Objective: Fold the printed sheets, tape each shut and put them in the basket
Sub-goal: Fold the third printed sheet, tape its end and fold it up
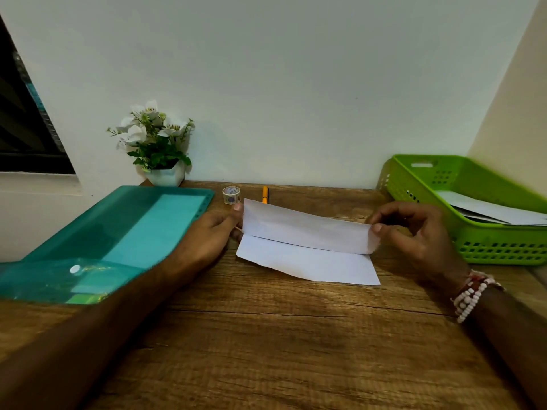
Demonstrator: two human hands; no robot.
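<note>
While the sheet [307, 232] lies on the table [266, 335] between both hands, its far flap is held raised over the near part, so the fold is judged only begun. Its left edge is pinched by the left hand [213, 229] and its right edge by the right hand [414, 232]. Some papers [497, 210] are already seen in the basket [473, 241] at the right. The tape [231, 195] stands untouched beyond the sheet; creasing, taping and placing remain to be done.
</note>
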